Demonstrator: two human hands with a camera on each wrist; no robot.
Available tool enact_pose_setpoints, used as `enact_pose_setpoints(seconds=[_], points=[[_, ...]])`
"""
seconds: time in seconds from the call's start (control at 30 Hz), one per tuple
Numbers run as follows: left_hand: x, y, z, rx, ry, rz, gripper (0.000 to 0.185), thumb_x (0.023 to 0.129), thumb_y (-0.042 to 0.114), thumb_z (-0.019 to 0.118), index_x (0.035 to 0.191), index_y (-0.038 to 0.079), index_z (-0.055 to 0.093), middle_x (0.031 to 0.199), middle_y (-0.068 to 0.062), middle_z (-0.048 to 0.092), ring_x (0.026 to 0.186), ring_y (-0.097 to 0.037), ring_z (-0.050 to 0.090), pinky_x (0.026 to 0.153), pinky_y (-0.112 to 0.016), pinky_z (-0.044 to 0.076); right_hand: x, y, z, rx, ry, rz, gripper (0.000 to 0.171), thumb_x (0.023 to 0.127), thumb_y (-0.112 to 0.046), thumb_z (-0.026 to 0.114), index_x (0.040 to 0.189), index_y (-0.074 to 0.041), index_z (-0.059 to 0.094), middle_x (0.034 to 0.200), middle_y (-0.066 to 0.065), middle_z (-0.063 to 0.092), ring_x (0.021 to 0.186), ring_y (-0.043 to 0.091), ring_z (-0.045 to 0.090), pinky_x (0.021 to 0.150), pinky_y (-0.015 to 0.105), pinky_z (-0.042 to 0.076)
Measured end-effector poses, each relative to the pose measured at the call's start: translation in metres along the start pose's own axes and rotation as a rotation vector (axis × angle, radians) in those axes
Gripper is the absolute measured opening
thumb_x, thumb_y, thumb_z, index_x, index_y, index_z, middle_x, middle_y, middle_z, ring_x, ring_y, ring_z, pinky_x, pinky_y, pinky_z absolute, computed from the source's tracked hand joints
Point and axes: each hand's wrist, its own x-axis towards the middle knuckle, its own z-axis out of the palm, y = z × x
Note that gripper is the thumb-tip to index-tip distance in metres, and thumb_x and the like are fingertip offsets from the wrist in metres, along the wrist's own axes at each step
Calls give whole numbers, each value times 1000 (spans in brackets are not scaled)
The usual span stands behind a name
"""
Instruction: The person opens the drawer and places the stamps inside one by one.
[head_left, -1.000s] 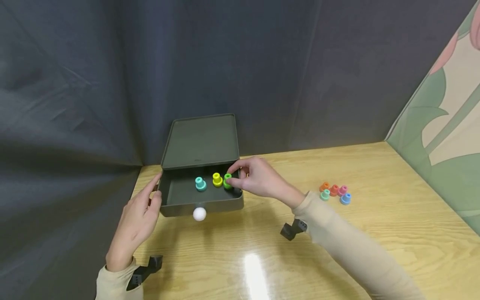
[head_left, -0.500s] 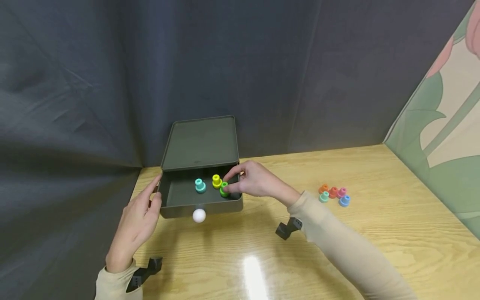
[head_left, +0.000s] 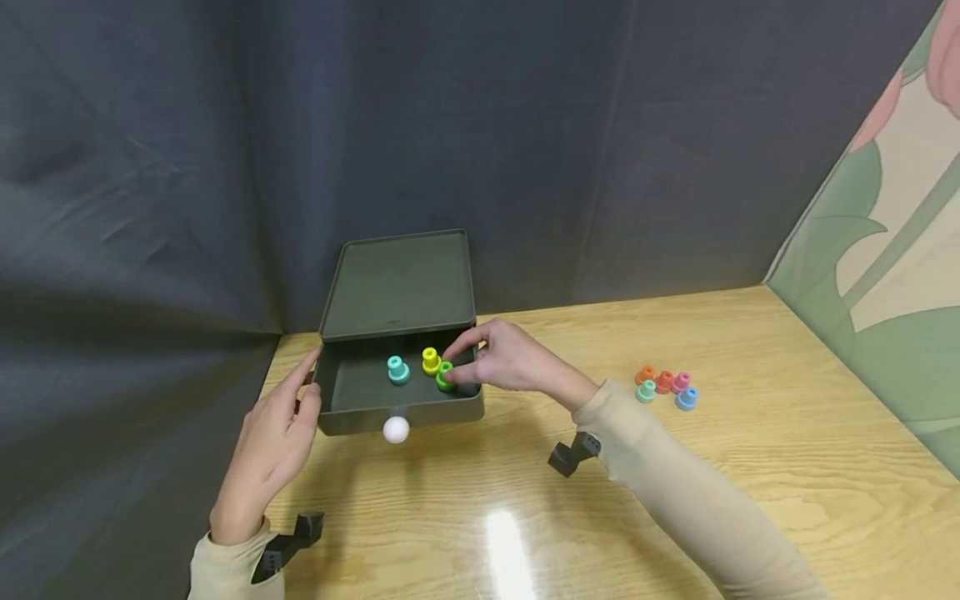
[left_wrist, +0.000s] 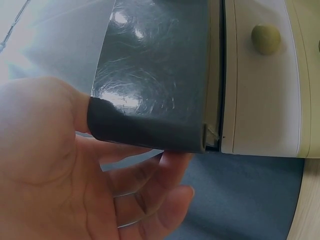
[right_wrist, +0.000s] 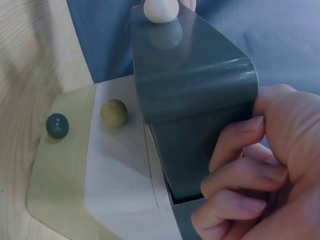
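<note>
My right hand [head_left: 513, 358] reaches over the right wall of the pulled-out dark drawer [head_left: 442, 412] and pinches a green stepped peg [head_left: 445, 379] between thumb and index finger. Right beside it in the drawer stand a yellow peg [head_left: 431, 362] and, farther left, a teal peg [head_left: 398, 371]. In the right wrist view the other fingers [right_wrist: 240, 172] curl outside the drawer's side; the peg is hidden there. My left hand [head_left: 273, 442] rests against the drawer's left side, its index finger stretched along the wall. The left wrist view shows its fingers [left_wrist: 150, 190] at the corner.
Several coloured pegs, including a blue peg [head_left: 686, 399], stand grouped on the wooden table [head_left: 615, 500] at right. A white knob [head_left: 396, 429] sticks out from the drawer front. Below are a white drawer [right_wrist: 120, 165] and a pale green drawer [right_wrist: 57, 170]. A dark curtain [head_left: 525, 150] hangs behind.
My right hand has moved the green peg slightly left and toward the drawer's front, beside the yellow peg. The left hand has stayed at the drawer's side.
</note>
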Motion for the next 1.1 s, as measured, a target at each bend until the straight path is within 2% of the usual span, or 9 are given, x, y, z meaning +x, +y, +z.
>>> enact_pose_setpoints(seconds=[0.17, 0.3, 0.53, 0.57, 0.7, 0.77, 0.87, 1.0, 1.1], points=[[0, -1, -1, 10, -7, -5, 54, 114, 29, 33, 167, 18, 37, 143, -25, 65, 89, -31, 64, 79, -48, 46, 3, 0, 1, -3, -4, -6, 23, 87, -29, 86, 109, -20, 84, 87, -1, 67, 51, 9, 36, 51, 25, 31], [-1, -2, 0, 12, -11, -16, 54, 114, 29, 33, 168, 19, 37, 141, -24, 67, 83, -28, 61, 77, -44, 44, 2, 2, 2, 4, -14, -11, 24, 88, -30, 85, 111, -21, 83, 73, -5, 61, 50, 9, 34, 51, 25, 30], [-2, -4, 0, 13, -3, -26, 54, 114, 30, 33, 167, 21, 37, 141, -24, 67, 91, -29, 65, 79, -46, 45, -1, 9, 5, 49, 17, -99, 27, 94, -30, 81, 118, -18, 82, 53, -10, 34, 48, 9, 29, 50, 24, 27], [-2, -4, 0, 10, -5, -29, 54, 114, 31, 34, 168, 21, 37, 136, -24, 69, 89, -30, 64, 78, -45, 45, -2, 10, 5, 55, 29, -114, 26, 95, -30, 80, 119, -18, 81, 52, -9, 33, 49, 10, 29, 50, 24, 26], [-2, -1, 1, -11, 34, -18, 54, 114, 31, 39, 166, 17, 41, 146, -20, 62, 96, -30, 68, 80, -46, 48, -9, 13, 4, 88, 96, -162, 25, 98, -26, 77, 121, -15, 81, 55, -6, 42, 51, 12, 35, 51, 25, 28], [-2, 1, 2, -30, 94, -6, 52, 113, 30, 45, 163, 15, 46, 149, -17, 58, 98, -29, 68, 81, -43, 50, -13, 15, 3, 109, 141, -178, 26, 98, -26, 77, 122, -14, 80, 56, -5, 47, 51, 13, 38, 52, 25, 30], [-4, 5, 7, -93, 261, 45, 46, 108, 23, 59, 152, 11, 59, 152, -15, 56, 103, -25, 65, 86, -34, 50, -21, 21, 0, 136, 202, -190, 29, 99, -25, 76, 124, -11, 79, 56, -4, 48, 51, 11, 38, 54, 26, 32], [-11, 8, 19, -175, 528, 239, 37, 93, 14, 75, 128, 4, 75, 136, -18, 66, 103, -30, 61, 87, -27, 42, -36, 36, -7, 156, 262, -197, 27, 100, -22, 75, 124, -9, 78, 55, -4, 46, 49, 8, 35, 53, 25, 31], [-18, 9, 28, -155, 639, 403, 34, 91, 26, 76, 114, 2, 79, 127, -23, 69, 101, -37, 60, 86, -26, 39, -46, 51, -14, 149, 289, -185, 25, 100, -20, 74, 123, -10, 77, 55, -4, 45, 48, 7, 34, 51, 25, 31]])
